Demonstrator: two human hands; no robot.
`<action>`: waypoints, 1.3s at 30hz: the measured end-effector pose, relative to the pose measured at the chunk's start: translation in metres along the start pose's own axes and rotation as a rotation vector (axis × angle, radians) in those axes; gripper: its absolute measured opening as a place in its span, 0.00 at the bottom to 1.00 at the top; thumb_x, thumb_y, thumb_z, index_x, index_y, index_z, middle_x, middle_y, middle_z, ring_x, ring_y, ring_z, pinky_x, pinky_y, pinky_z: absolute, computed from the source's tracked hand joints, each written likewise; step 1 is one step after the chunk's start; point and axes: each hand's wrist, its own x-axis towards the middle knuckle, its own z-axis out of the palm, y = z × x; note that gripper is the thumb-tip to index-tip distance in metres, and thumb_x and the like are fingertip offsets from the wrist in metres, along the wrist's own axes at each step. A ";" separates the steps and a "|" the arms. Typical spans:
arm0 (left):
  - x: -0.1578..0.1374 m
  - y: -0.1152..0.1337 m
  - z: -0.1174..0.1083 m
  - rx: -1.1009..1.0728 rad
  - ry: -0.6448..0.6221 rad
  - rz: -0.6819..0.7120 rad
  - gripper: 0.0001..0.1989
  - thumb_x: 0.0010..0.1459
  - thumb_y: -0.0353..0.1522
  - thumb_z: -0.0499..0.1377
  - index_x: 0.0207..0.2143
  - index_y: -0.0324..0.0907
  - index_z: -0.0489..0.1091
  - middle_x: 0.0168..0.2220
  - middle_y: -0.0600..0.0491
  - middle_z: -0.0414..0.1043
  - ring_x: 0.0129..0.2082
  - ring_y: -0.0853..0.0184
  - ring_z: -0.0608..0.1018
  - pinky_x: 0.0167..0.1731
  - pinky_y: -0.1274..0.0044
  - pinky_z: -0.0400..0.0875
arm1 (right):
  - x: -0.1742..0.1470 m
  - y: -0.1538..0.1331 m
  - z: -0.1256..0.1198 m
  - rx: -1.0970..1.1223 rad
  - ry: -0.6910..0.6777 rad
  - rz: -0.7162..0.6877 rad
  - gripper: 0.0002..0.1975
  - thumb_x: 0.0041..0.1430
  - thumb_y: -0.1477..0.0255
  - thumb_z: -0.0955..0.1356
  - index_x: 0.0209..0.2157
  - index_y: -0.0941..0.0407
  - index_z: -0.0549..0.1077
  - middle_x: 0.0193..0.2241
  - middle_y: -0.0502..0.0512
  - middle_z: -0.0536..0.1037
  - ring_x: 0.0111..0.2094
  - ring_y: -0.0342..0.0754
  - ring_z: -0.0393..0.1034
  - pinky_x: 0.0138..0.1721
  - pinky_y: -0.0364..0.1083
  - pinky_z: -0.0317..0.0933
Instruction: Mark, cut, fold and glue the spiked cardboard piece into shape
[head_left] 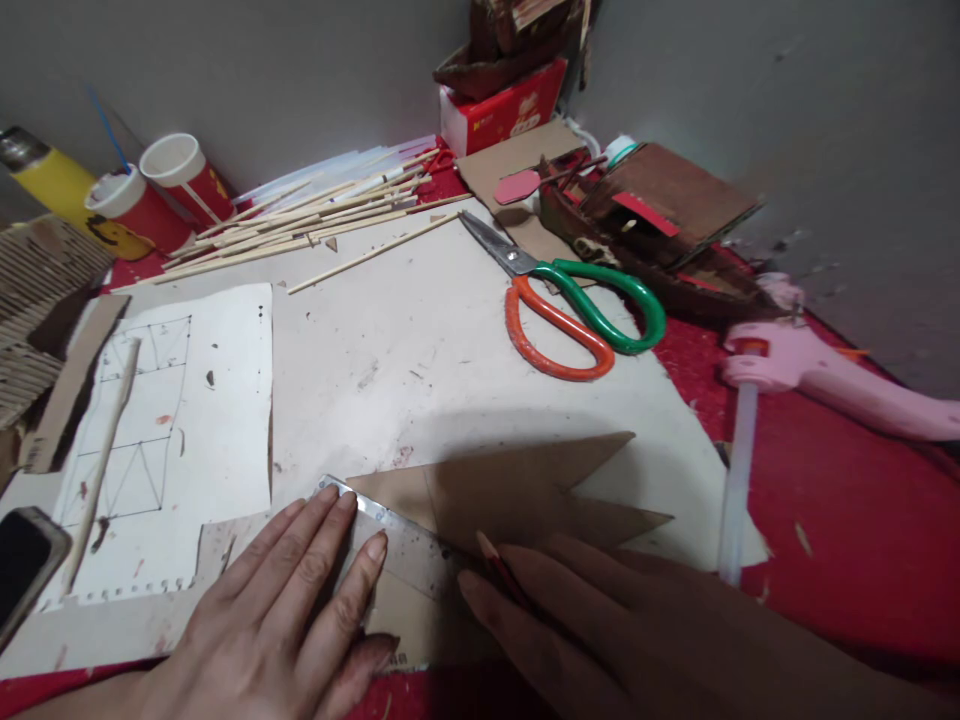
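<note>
My left hand [300,590] lies with fingers stretched and spread, its fingertips pressing down a see-through ruler [375,508]. Beneath the ruler is a piece of brown cardboard [510,480] with jagged points at its right end and thin drawn lines. My right hand [592,620], dark in shadow, pinches a red pencil [504,572]. The pencil's tip is close to the ruler's edge, over the cardboard. Part of the ruler and the cardboard's lower side are hidden by my hands.
Scissors [570,300] with green and orange handles lie ahead. A pink glue gun [795,360] is at right, near a brown model boat [645,230]. Thin wooden sticks [322,215], red cups [187,180], a drawn sheet [232,400] and a phone [30,560] are leftward.
</note>
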 end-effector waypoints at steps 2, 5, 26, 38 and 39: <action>0.000 -0.001 0.000 -0.003 -0.006 0.005 0.17 0.64 0.34 0.59 0.51 0.33 0.74 0.51 0.35 0.77 0.53 0.46 0.78 0.43 0.59 0.80 | -0.001 0.000 0.000 0.013 -0.014 -0.002 0.20 0.72 0.78 0.53 0.56 0.59 0.69 0.46 0.57 0.80 0.37 0.52 0.75 0.32 0.50 0.70; 0.000 -0.002 0.000 -0.006 -0.021 0.023 0.18 0.64 0.34 0.59 0.51 0.31 0.73 0.51 0.33 0.76 0.53 0.45 0.78 0.43 0.59 0.79 | -0.001 -0.001 0.000 0.013 -0.023 0.005 0.21 0.72 0.78 0.52 0.56 0.59 0.69 0.46 0.57 0.80 0.38 0.52 0.75 0.33 0.51 0.70; -0.001 0.000 0.001 -0.010 -0.053 -0.015 0.19 0.65 0.34 0.57 0.55 0.35 0.72 0.55 0.37 0.74 0.57 0.44 0.74 0.48 0.58 0.74 | 0.003 -0.003 -0.001 0.044 0.010 0.026 0.21 0.74 0.77 0.51 0.55 0.59 0.69 0.44 0.56 0.80 0.37 0.51 0.75 0.32 0.50 0.69; 0.002 0.000 0.000 -0.033 -0.081 0.017 0.23 0.65 0.41 0.57 0.55 0.33 0.71 0.58 0.42 0.73 0.60 0.50 0.71 0.54 0.66 0.70 | 0.003 -0.003 0.003 0.077 -0.001 0.025 0.20 0.74 0.76 0.52 0.56 0.60 0.69 0.44 0.59 0.79 0.36 0.51 0.74 0.31 0.50 0.69; 0.003 0.000 0.001 -0.033 -0.089 0.022 0.25 0.65 0.43 0.57 0.55 0.33 0.71 0.58 0.42 0.73 0.60 0.50 0.71 0.54 0.66 0.70 | 0.003 -0.003 0.003 0.081 -0.001 0.027 0.20 0.74 0.77 0.52 0.55 0.60 0.69 0.44 0.59 0.79 0.36 0.52 0.74 0.31 0.50 0.69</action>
